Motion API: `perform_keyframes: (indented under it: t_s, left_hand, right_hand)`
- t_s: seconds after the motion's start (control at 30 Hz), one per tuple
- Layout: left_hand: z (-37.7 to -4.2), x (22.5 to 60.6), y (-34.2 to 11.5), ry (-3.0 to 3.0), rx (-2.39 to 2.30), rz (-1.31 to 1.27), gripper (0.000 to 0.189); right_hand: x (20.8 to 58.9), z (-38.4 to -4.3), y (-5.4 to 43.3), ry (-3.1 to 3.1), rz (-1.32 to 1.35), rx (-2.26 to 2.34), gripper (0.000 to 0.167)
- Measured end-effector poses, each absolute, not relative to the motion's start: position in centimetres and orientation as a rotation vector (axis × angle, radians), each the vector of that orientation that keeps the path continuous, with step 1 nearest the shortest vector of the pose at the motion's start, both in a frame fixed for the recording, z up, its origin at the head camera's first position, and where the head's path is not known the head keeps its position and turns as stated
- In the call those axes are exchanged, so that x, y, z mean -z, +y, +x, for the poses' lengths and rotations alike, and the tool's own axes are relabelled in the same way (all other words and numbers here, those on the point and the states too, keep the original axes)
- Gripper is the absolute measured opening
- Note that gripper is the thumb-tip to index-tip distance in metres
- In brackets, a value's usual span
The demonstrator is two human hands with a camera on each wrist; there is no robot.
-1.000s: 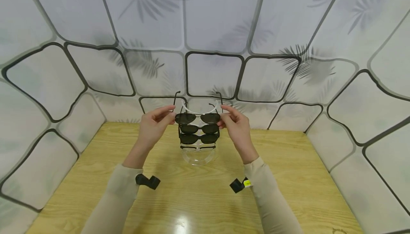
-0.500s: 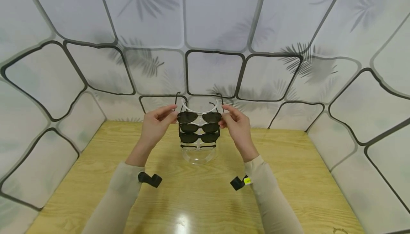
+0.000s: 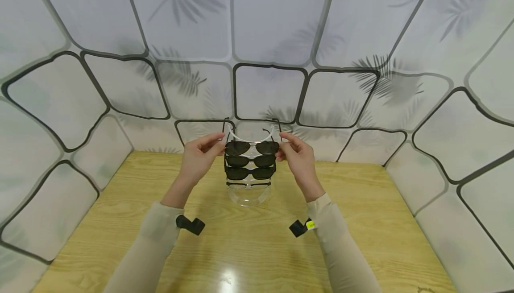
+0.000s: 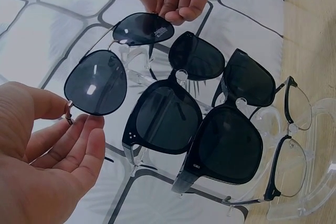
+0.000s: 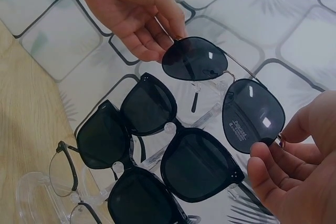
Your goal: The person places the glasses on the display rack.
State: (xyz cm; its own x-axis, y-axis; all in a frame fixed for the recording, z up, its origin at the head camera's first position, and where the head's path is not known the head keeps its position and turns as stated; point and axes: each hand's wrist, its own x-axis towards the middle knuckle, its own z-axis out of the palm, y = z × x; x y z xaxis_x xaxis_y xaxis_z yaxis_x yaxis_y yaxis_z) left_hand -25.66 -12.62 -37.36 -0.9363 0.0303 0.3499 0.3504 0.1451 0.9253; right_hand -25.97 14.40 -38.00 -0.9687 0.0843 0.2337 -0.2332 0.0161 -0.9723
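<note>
My left hand point(image 3: 196, 159) pinches one side of a pair of aviator sunglasses point(image 3: 238, 148) near the hinge. At the opposite hinge, my right hand point(image 3: 299, 159) pinches the other side. The lenses face me, and the temples point back toward the wall. These sunglasses are at the top of a clear plastic eyewear stand point(image 3: 248, 202), overlapping its upper arm in the head view. Below them on the stand sit two pairs of black sunglasses point(image 4: 163, 119) and a pair of half-rim eyeglasses point(image 4: 274, 174). Small print shows on one aviator lens point(image 5: 252, 114).
The stand is on a wooden table point(image 3: 249, 248), near its back edge. A patterned backdrop point(image 3: 269, 92) rises behind and along both sides. A black wrist camera point(image 3: 192, 224) is strapped over each sleeve.
The aviator sunglasses have shifted slightly right at the top of the stand. My left hand has moved a little right with them, while my right hand has barely moved.
</note>
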Motion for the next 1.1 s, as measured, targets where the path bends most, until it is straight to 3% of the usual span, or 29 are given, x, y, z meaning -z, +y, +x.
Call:
perform_keyframes:
  t_s: [1.1]
  left_hand:
    - [-26.34,38.03,-12.42,-2.177,1.821,-0.42,0.031]
  right_hand:
    - [38.38,-26.68,14.67,-2.104,0.168,-1.994,0.037]
